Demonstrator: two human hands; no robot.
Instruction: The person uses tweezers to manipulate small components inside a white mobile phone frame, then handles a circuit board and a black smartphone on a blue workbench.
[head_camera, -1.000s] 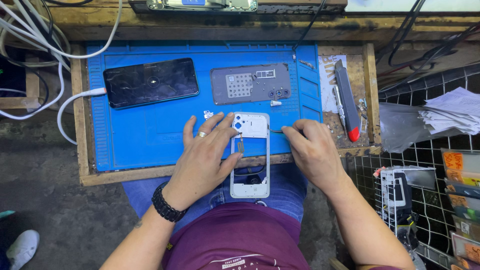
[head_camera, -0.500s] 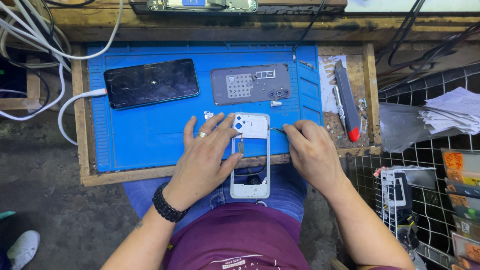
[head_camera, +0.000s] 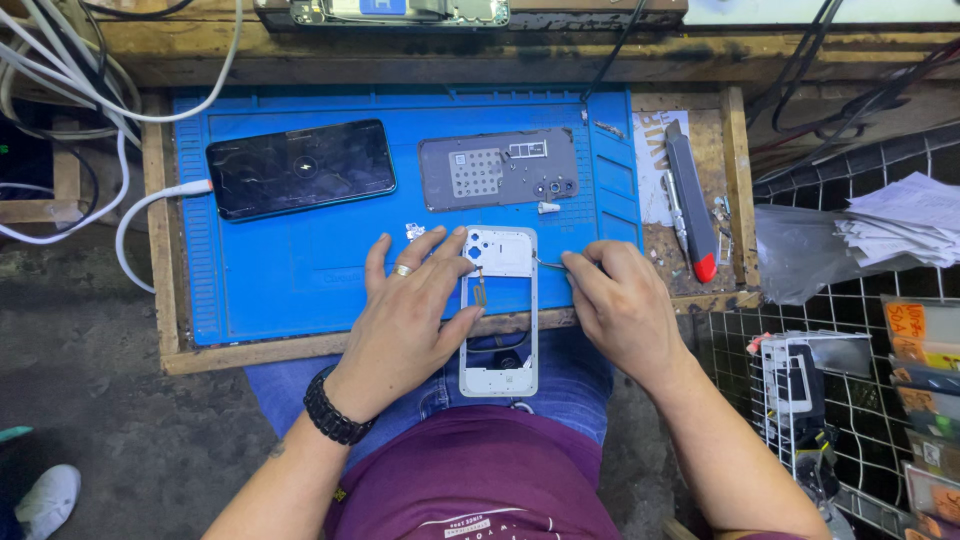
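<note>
A white phone frame (head_camera: 499, 310) lies half on the blue work mat (head_camera: 300, 270) and half over my lap. My left hand (head_camera: 410, 310), with a ring and a black beaded bracelet, presses on the frame's left side, thumb against its edge. Thin metal tweezers (head_camera: 548, 263) sit pinched in my right hand (head_camera: 615, 300), their tip touching the frame's upper right edge. A small flex strip hangs inside the frame's opening.
On the mat lie a black phone (head_camera: 300, 168) with a white cable (head_camera: 150, 205) plugged in and a grey phone back plate (head_camera: 498, 168). A grey utility knife (head_camera: 690, 200) with a red end rests at the right. Papers, wire rack and phone parts fill the right side.
</note>
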